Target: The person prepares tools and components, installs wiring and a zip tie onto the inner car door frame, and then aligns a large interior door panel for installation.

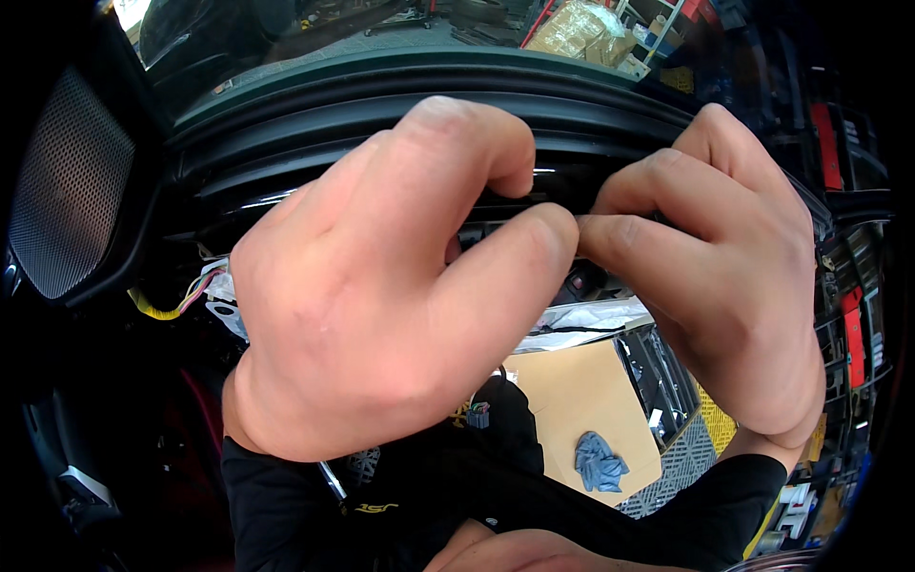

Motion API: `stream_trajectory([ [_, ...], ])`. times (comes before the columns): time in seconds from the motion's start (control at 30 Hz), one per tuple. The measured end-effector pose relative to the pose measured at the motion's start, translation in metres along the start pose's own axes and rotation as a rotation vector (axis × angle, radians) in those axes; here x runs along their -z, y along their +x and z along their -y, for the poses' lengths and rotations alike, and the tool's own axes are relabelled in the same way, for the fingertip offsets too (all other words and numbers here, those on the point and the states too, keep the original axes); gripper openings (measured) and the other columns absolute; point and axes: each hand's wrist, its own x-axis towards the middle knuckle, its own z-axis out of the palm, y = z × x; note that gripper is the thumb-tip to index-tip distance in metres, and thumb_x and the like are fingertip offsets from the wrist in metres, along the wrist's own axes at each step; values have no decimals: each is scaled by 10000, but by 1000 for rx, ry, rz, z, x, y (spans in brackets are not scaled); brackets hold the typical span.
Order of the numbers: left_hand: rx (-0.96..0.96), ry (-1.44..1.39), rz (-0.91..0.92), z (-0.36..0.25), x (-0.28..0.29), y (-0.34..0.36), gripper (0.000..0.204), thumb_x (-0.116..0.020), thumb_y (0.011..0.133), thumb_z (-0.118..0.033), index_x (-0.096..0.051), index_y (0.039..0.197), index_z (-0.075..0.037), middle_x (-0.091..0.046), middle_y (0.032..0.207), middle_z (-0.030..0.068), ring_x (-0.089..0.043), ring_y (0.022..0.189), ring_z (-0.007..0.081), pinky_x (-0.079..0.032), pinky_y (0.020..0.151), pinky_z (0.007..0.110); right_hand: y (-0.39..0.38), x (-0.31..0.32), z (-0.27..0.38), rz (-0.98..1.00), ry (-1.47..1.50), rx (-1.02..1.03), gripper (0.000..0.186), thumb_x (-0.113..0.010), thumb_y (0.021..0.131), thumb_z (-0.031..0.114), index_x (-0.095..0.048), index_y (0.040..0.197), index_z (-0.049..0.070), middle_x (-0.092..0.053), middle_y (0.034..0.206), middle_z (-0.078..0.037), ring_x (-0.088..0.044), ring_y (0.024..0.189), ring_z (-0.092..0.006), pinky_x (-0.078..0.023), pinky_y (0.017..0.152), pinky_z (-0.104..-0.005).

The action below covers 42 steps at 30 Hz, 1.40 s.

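Observation:
My left hand (372, 286) is raised in front of the car door's black upper edge (295, 143), its index finger bent and its thumb stretched toward the right. Close by, my right hand (724, 257) has thumb and index finger pressed together, meeting the left thumb's tip. Anything pinched between the fingertips is too small or too hidden to make out. Behind the hands runs a glossy black strip of the door, mostly covered by them. A wiring bundle (195, 291) in yellow sleeve and coloured strands hangs left of my left wrist.
A perforated speaker grille (71, 191) stands at the far left. Window glass (315, 48) rises beyond the door edge. Below lies a cardboard sheet (572, 381) with a crumpled blue-grey cloth (599, 462). A small wire connector (478, 413) dangles before my dark shirt. Shelving lines the right.

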Motion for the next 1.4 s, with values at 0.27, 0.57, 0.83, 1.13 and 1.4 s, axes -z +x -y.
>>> stream_trajectory([
  [0.27,-61,67,-27,2,-5,0,405,-815,546,34,-732,922,-89,-614,968,59,-540,621,132,-435,510,247,-5,5,4,43,-97,49,251,-723,630,137,-752,878,108,-629,882,31,-538,783,-186,-412,675,-330],
  [0.57,-164,283,-6,-4,-2,-1,341,-840,603,-57,-756,924,-136,-599,977,4,-526,669,129,-437,554,257,-28,11,-13,-3,-8,80,395,-741,712,15,-736,1100,90,-674,1019,-34,-618,908,-229,-462,785,-345],
  [0.83,-327,451,-60,-4,-10,-3,322,-875,609,-134,-757,908,-121,-634,997,12,-573,800,164,-462,651,302,-76,-7,-24,-115,340,-148,443,-791,776,-44,-700,1202,34,-675,1208,-106,-686,961,-208,-553,828,-285],
  [1.13,-349,267,-71,0,-18,1,299,-843,595,-41,-734,873,-57,-640,984,33,-604,935,233,-486,769,352,-84,-15,-29,-308,246,-111,225,-770,812,-76,-735,1023,-10,-724,953,-103,-702,857,-202,-561,762,-289],
  [1.4,-278,238,-3,-7,-12,0,244,-833,657,-49,-728,877,-62,-649,1010,31,-607,1021,250,-453,861,386,-66,-10,-40,-256,73,-17,228,-736,824,-70,-729,1033,21,-687,988,-99,-685,898,-244,-542,759,-307],
])
